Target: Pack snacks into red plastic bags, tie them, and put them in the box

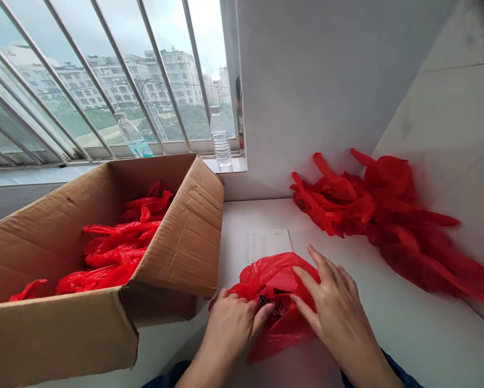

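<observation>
A thin red plastic bag (pixel 280 339) lies on the white table in front of me, its mouth spread apart. Inside it show small dark pieces (pixel 276 307), too small to name. My left hand (pixel 236 318) grips the bag's left edge, fingers curled over the film and thumb along the opening. On the other side my right hand (pixel 333 302) rests against the bag's right edge with its fingers apart. Under the far side of the bag lies a white printed card (pixel 270 241), partly covered.
A large cardboard box (pixel 177 231) on the left holds several tied red bags (pixel 121 245). At the right, a heap of red plastic bags (pixel 347 199) lies against the wall. Two plastic bottles, one clear (pixel 220 137) and one labelled (pixel 135 137), stand on the sill of the barred window.
</observation>
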Available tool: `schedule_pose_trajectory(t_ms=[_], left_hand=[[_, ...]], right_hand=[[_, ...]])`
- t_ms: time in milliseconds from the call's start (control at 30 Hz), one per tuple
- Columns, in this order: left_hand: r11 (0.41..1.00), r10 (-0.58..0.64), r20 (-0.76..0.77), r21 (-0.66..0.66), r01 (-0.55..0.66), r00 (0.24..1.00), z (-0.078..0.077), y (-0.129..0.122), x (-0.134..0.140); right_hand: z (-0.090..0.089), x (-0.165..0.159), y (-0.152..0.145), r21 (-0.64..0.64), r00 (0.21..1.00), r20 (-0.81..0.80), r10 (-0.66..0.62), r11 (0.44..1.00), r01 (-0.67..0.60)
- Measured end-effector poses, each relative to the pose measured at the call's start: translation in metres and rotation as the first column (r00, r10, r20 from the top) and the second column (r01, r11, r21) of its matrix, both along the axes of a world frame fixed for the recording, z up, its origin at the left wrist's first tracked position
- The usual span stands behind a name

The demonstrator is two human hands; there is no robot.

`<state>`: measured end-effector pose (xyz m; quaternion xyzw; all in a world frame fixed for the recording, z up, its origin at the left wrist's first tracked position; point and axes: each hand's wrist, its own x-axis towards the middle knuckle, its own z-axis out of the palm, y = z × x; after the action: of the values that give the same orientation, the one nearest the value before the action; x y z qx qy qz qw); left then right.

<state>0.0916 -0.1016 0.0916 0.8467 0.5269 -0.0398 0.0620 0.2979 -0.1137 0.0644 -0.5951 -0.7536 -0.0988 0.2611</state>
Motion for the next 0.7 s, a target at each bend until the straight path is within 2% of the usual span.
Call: schedule_pose_trajectory(t_ms=[67,167,267,367,433,500,600,700], left_hand=[[0.998,0.056,0.055,0.005,-0.056,0.997,-0.007,0.002,0.003],[0.996,0.088,0.137,-0.007,-0.088,0.987,-0.026,0.001,-0.006],[0.997,0.047,0.16,0.047,-0.055,0.986,-0.058,-0.006,-0.028],[0.983,0.008,0.207,0.179,-0.046,0.978,-0.092,-0.015,-0.049],[0.972,-0.013,0.234,0.232,-0.043,0.972,-0.104,-0.02,-0.056],[0.966,-0.064,0.27,0.259,-0.008,0.961,-0.106,-0.025,-0.059],[0.967,-0.14,0.34,0.247,0.055,0.93,-0.096,-0.029,-0.057],[0.975,-0.12,0.343,0.22,0.045,0.932,-0.082,-0.025,-0.048]], right_hand=[[0.001,-0.009,0.0,0.013,0.994,-0.085,0.075,0.997,-0.074],[-0.008,-0.018,0.001,-0.112,0.988,-0.094,0.119,0.985,-0.129],[-0.023,-0.015,-0.002,-0.263,0.998,-0.021,0.065,0.962,-0.068],[-0.034,-0.003,-0.011,-0.344,0.997,0.01,0.071,0.937,-0.063],[-0.036,0.004,-0.017,-0.384,0.995,-0.001,0.097,0.919,-0.09],[-0.036,0.008,-0.02,-0.42,0.992,-0.031,0.119,0.899,-0.121],[-0.032,0.01,-0.02,-0.437,0.985,-0.086,0.149,0.883,-0.172],[-0.024,0.009,-0.015,-0.441,0.979,-0.139,0.147,0.876,-0.194]])
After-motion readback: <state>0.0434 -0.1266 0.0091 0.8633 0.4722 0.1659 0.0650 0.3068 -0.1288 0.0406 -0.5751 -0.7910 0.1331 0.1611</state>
